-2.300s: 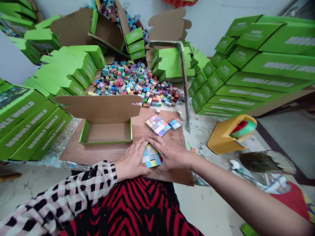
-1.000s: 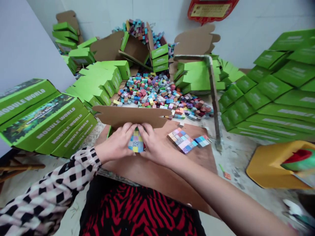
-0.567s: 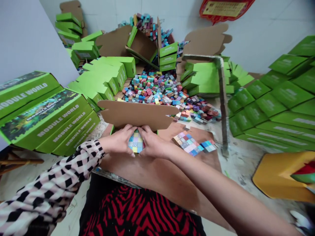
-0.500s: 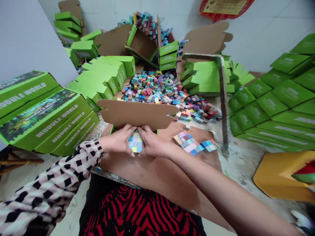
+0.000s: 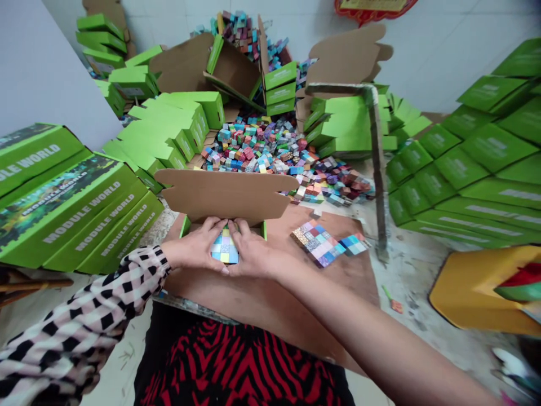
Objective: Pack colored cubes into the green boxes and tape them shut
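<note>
A block of small coloured cubes sits between my two hands at the near side of an opened green box. My left hand grips its left side, and my right hand grips its right side, thumbs toward me. The box's brown cardboard lid stands up behind my fingers, and its green side wall shows at the right. My hands hide most of the box's inside. On the brown board to the right lie a flat group of patterned cubes and a smaller group.
Loose cubes are heaped beyond the lid. Green boxes are stacked at the left and right, with more boxes behind. A worn metal frame stands to the right. A yellow stool is at far right.
The whole view has shifted slightly. My hands have pressed in closer around the cube block, which now sits lower and farther into the box.
</note>
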### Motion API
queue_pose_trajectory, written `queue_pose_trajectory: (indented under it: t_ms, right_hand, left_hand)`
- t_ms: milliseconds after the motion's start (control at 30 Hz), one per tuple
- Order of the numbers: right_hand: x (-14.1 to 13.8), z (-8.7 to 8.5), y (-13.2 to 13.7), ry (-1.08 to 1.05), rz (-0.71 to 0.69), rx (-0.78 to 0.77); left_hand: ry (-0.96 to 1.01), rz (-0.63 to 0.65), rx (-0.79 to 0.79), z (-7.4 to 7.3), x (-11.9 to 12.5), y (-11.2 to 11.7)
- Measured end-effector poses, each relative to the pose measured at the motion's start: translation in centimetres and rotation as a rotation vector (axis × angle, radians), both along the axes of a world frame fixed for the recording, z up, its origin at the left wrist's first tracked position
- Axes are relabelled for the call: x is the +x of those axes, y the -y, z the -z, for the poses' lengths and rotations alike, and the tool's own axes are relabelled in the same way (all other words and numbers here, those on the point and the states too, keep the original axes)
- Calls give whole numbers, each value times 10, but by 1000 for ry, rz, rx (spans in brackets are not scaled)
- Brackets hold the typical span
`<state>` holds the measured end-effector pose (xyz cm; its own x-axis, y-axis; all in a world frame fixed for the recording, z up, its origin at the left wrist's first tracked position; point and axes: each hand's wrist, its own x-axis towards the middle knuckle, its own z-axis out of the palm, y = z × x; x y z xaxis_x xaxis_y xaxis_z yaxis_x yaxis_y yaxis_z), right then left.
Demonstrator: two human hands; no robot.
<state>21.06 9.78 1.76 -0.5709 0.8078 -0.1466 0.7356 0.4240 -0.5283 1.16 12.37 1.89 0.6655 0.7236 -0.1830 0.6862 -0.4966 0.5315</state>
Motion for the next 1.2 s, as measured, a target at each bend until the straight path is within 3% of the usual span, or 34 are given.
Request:
queue_pose_trajectory:
  t_ms: [267,467,700,933,1200]
  right_hand:
    - [-5,-7,5,204,-37,124]
    - [-4,-18,9,263,-83,236]
    - [-3,-16,21,365,-75,418]
    - [-2,-16,28,388,-57,398]
    - [11,-22,31,298,-93,380]
  left_hand:
    - [-180,2,70,-6,2,9]
    - [-305,-20,225,-6,5,11]
    - [-371,0,409,-7,7,13]
    - [-428,39,476,-12,8,10]
    - [-478,1,483,-11,10,11]
